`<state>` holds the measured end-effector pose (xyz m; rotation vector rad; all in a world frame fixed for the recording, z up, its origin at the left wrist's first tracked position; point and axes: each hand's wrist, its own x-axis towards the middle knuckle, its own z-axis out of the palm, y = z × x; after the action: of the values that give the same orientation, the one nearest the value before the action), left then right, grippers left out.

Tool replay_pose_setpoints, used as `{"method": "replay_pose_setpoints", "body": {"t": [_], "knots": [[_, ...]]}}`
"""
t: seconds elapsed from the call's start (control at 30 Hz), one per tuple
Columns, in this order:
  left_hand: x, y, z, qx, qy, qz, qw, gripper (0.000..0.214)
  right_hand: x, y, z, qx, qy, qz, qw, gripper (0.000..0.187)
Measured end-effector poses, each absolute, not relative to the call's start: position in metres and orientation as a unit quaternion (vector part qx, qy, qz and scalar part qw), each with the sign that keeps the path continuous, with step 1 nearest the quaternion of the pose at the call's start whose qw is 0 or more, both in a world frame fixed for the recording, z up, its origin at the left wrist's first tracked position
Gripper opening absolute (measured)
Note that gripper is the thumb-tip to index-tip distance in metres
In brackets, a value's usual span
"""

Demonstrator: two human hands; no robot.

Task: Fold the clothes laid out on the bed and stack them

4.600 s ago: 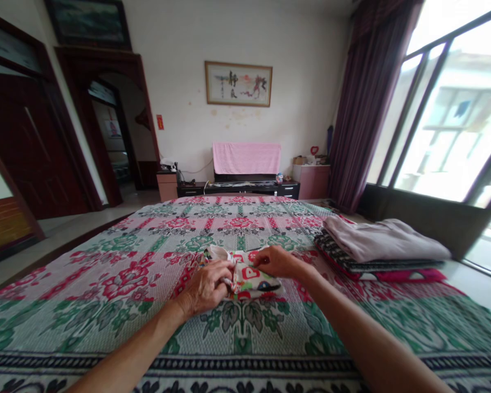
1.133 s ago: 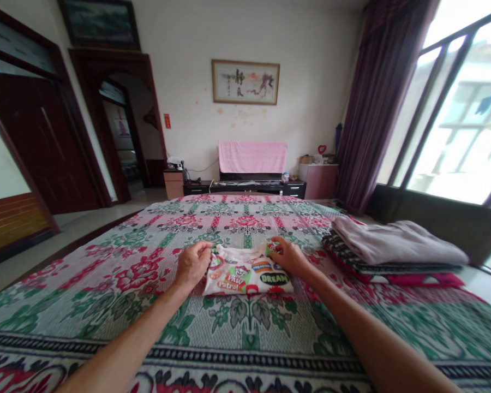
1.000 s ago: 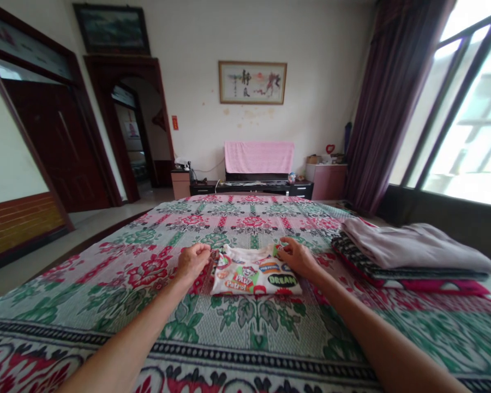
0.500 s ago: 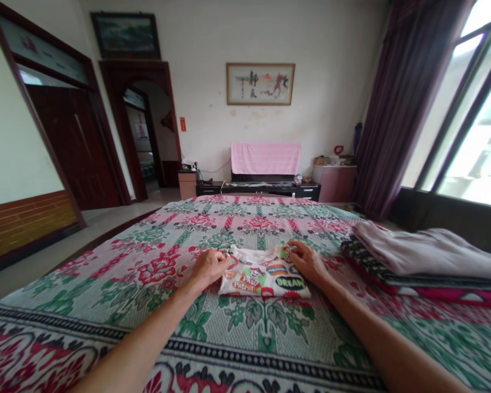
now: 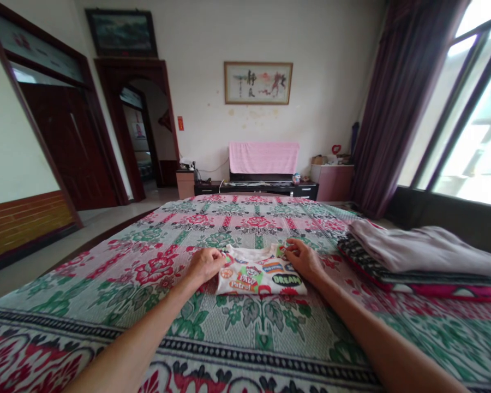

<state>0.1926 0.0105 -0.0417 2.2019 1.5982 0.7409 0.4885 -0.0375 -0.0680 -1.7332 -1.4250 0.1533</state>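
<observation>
A white children's T-shirt (image 5: 256, 275) with colourful prints, among them the words "Paw Patrol" and "DREAM", lies folded into a small rectangle on the flowered bedspread (image 5: 147, 305). Its neckline faces away from me. At the upper left corner my left hand (image 5: 207, 265) is closed, fingertips pinching the cloth by the shoulder. My right hand (image 5: 306, 262) grips the opposite shoulder between thumb and fingers, its fingertips bent over the edge. The shirt lies flat between both hands.
A stack of folded clothes, a pale grey garment (image 5: 425, 251) on top, sits on the bed at the right. Past the bed's far edge stands a low black cabinet (image 5: 306, 191) under a pink cloth (image 5: 264, 158). Purple curtains (image 5: 401, 109) hang beside the window.
The view has shifted slightly. Both hands stay at the shirt's shoulders, and the neckline looks a little more spread and smoother than before.
</observation>
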Motion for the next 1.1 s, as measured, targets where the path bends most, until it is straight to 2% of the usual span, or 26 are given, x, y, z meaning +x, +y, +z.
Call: {"method": "replay_pose_setpoints", "body": {"t": [0.17,0.3,0.6,0.83,0.97,1.1], "knots": [[0.184,0.018,-0.039,0.736,0.596,0.176,0.269,0.031,0.488,-0.038,-0.067,-0.699,-0.568,0.061,0.429,0.036],[0.182,0.013,-0.031,0.720,0.603,0.138,0.313,0.043,0.487,-0.039,-0.065,-0.705,-0.572,0.048,0.416,0.035],[0.188,-0.003,-0.017,0.722,0.577,0.132,0.359,0.021,0.485,-0.040,-0.063,-0.708,-0.576,0.032,0.407,0.031],[0.192,0.001,-0.025,0.766,0.577,0.167,0.229,0.015,0.487,-0.037,-0.067,-0.704,-0.583,0.024,0.405,0.030],[0.192,0.000,-0.025,0.744,0.576,0.158,0.298,0.011,0.488,-0.036,-0.068,-0.707,-0.581,0.023,0.402,0.030],[0.189,-0.003,-0.022,0.713,0.563,0.167,0.383,0.025,0.486,-0.036,-0.070,-0.712,-0.577,-0.008,0.401,0.029]]}}
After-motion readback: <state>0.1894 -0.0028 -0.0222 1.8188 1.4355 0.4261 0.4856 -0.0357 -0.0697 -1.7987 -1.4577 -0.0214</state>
